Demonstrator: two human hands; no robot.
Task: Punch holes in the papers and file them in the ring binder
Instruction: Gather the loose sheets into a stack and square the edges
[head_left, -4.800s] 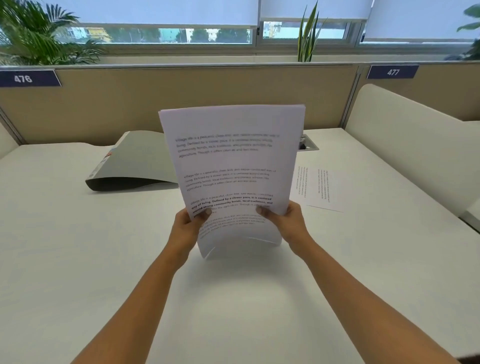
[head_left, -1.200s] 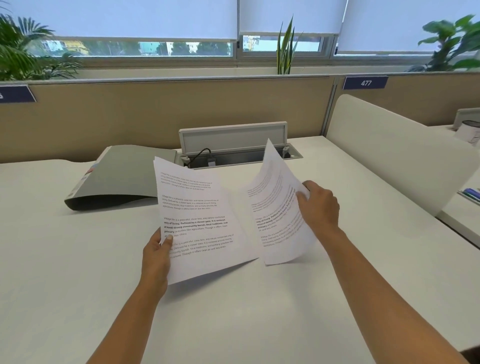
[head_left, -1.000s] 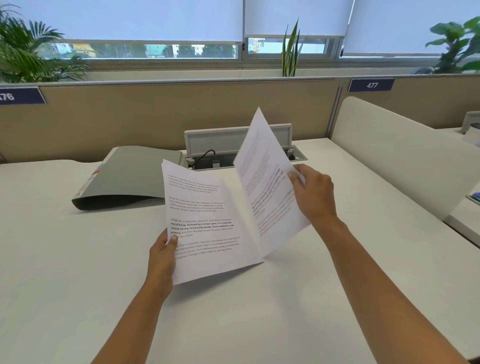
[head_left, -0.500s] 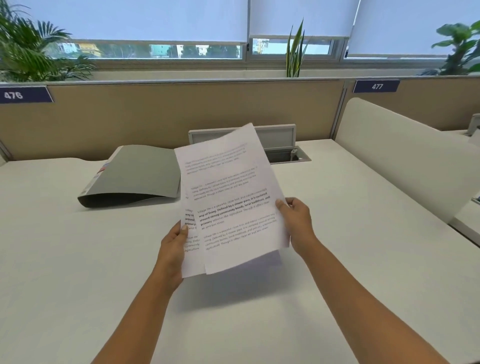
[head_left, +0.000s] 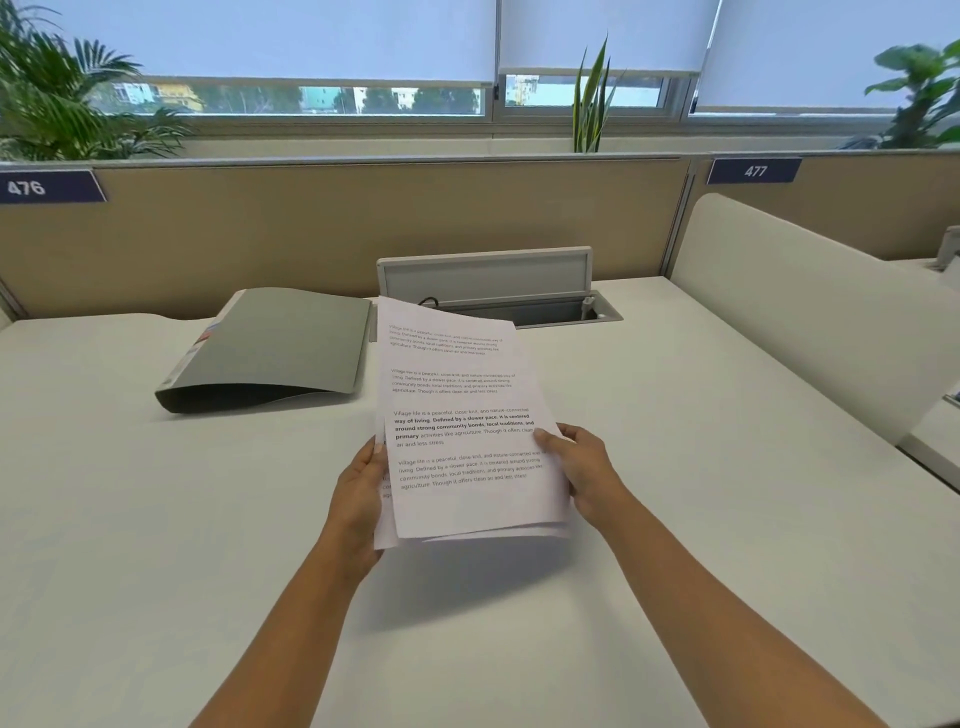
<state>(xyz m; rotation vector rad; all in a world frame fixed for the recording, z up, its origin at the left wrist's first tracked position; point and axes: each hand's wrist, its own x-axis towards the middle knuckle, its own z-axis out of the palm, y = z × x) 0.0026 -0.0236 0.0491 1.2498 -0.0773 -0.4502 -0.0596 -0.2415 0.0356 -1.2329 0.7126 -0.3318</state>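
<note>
We see left hand (head_left: 358, 499) gripping left edge of papers (head_left: 457, 410), thumb on top. Right hand (head_left: 582, 467) grips right edge, thumb on printed face. Stack held above desk (head_left: 701, 467), shadow beneath. Long axis runs away from us, top edge toward open cable box (head_left: 498, 291), text upright to us. Lower sheets peek out at bottom-left, not squared. Grey ring binder (head_left: 275, 348) lies closed on desk, just left of stack's far end, labelled spine toward left.

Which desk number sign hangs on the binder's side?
The 476 sign, left like the binder; the 477 sign hangs right of the papers.
</note>
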